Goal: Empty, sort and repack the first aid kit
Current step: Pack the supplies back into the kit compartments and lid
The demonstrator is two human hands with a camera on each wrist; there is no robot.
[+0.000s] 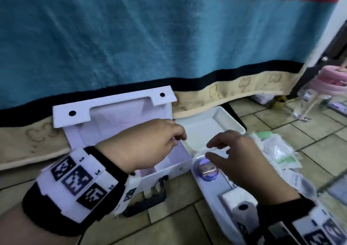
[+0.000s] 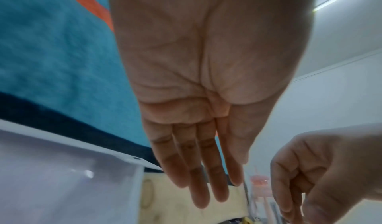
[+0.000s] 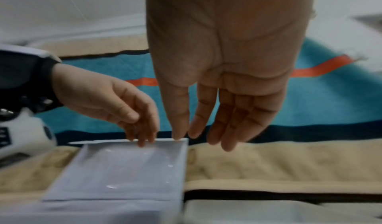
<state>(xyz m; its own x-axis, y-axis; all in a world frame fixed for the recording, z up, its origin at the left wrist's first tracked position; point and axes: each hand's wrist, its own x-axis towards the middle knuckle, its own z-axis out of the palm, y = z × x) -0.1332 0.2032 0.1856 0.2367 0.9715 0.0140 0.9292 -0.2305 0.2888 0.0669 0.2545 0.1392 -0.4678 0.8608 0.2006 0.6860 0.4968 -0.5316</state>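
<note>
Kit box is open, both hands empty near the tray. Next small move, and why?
Probably lower the right hand onto the round item in the long tray and lift it. The kit box looks emptied, and the left hand holds nothing.

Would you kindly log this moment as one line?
first aid case: open, seemingly empty | white tray: beside it | left hand: open, empty | right hand: open, empty

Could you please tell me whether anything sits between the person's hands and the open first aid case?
Nothing visible does. The left hand hovers over the open, seemingly empty white first aid case, and the right hand reaches over the white tray beside it. Both hands hold nothing.
</note>
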